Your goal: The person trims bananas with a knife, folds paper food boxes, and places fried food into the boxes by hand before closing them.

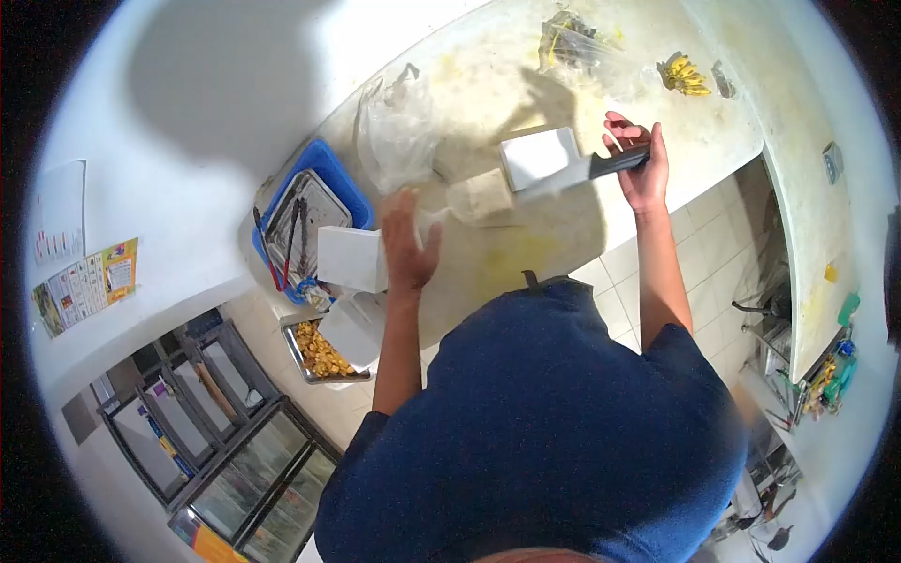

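Observation:
My right hand [640,174] holds a large knife by its black handle [619,163], thumb and fingers loosely around it. The wide blade [556,180] points left over the table, its tip near a flat beige square piece [481,198]. A white box [538,158] lies just behind the blade. My left hand [409,244] is open with its fingers stretched out, slightly blurred, beside a white box [349,258]. I cannot tell whether it touches that box. Another white box-like piece [355,328] is below it, at the table's edge.
A clear plastic bag [399,131] lies on the table [526,249]. At left, a blue basin [335,174] holds a metal tray and red-handled tool. A metal tray [324,352] of yellow-brown pieces sits lower. Bananas [683,75] and another plastic bag [601,61] lie at the back.

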The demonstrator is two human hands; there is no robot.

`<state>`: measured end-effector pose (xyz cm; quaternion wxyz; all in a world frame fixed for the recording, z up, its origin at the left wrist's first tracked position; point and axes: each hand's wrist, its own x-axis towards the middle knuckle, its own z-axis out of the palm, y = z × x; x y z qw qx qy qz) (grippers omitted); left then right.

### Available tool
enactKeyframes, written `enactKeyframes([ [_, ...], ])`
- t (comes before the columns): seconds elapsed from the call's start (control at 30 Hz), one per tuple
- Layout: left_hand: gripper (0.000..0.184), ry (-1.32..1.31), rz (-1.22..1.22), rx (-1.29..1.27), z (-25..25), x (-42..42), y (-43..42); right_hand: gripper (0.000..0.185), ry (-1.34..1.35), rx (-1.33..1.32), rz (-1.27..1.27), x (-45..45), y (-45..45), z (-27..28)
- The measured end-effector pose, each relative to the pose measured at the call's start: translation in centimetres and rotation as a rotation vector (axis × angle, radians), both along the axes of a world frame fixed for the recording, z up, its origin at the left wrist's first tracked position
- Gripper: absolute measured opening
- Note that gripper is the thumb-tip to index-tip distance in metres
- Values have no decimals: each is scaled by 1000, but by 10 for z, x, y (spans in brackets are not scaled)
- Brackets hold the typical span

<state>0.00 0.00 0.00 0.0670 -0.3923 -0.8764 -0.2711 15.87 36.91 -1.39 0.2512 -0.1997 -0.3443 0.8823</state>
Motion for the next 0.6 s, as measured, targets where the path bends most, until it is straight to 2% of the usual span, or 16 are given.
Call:
enactKeyframes([
  [0.07,31,-80,-18,110,-10,7,25,56,-89,-78,-150,-9,-9,10],
  [0.1,24,-319,40,238,-16,6,38,59,-90,-129,-186,-13,-4,-1],
  [0.17,17,-858,157,462,-32,11,46,62,-19,-202,-78,-3,-17,-14],
  [0.2,25,-860,158,516,-39,11,56,63,-70,-299,-108,-2,-25,-11],
  [0.3,21,-1229,157,420,-33,8,78,42,-45,-408,-68,17,-42,-53],
  [0.33,27,-1334,123,333,-32,8,83,36,-50,-391,-60,23,-52,-61],
  [0.43,33,-1406,-26,150,-26,6,95,26,-188,-203,-3,39,-84,-93],
  [0.5,36,-1379,-60,156,-25,2,103,27,-201,-256,124,40,-100,-93],
  [0.6,40,-1374,-21,161,-47,-10,104,31,-192,-157,273,36,-112,-94],
])
